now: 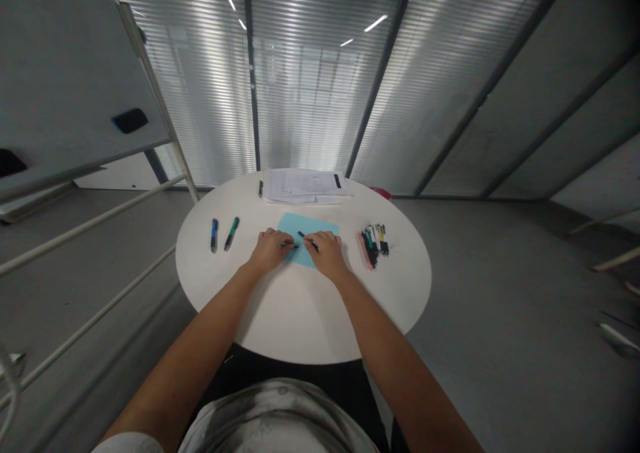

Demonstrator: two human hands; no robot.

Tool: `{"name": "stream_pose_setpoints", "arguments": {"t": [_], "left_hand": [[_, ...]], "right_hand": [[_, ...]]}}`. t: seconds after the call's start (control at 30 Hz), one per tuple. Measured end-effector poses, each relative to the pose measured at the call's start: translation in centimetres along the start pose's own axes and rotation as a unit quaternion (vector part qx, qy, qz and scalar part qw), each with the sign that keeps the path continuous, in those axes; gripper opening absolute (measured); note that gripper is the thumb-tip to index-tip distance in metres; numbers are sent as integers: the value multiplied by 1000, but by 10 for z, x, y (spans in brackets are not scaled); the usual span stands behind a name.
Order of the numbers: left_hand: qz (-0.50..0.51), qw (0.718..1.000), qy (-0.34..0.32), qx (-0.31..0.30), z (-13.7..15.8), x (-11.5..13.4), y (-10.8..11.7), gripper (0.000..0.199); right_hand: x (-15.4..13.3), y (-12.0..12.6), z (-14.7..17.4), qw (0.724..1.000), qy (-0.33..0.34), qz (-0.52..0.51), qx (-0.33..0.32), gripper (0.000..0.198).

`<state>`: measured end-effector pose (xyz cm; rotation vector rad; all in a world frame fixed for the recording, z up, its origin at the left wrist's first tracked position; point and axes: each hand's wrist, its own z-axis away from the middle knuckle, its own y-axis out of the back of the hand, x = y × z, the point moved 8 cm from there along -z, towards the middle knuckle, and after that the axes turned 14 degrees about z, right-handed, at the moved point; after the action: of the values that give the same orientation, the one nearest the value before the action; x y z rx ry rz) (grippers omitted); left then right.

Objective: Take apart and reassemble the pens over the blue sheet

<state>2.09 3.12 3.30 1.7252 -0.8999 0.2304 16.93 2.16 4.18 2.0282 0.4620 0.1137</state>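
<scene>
A light blue sheet [305, 220] lies near the middle of a round white table [300, 326]. Over its left edge, my left hand [270, 249] pinches a small, thin dark pen part [289, 244] between the fingertips. My right hand [326, 250], over the sheet's right side, has its fingers closed on a dark pen piece [313, 245]. Close to the right fingertips a short dark blue piece [301, 234] shows against the sheet; whether it joins the piece in that hand I cannot tell. The pieces in the two hands are slightly apart.
Left on the table lie a blue pen [214, 235] and a green pen [232, 234]. Several pens and markers [374, 243] are grouped at the right. Papers [303, 186] and a small dark pen [261, 188] lie at the back. A whiteboard stand [170, 130] rises at left.
</scene>
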Motion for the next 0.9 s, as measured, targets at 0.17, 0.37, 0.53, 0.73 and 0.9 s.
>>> {"name": "stream_pose_setpoints", "arguments": {"t": [0.17, 0.37, 0.53, 0.73, 0.9], "left_hand": [[55, 997, -50, -2, -1, 13, -6, 20], [100, 992, -74, 17, 2, 20, -2, 21], [118, 991, -62, 13, 2, 20, 2, 24], [104, 994, -43, -3, 0, 20, 1, 25], [63, 997, -47, 5, 1, 8, 3, 23]], "right_hand": [[-13, -5, -1, 999, 23, 2, -23, 28], [-10, -11, -2, 999, 21, -25, -36, 25], [-12, -5, -1, 999, 22, -11, -31, 22], [-8, -4, -4, 1000, 3, -17, -21, 21], [12, 0, -4, 997, -60, -36, 11, 24]]}}
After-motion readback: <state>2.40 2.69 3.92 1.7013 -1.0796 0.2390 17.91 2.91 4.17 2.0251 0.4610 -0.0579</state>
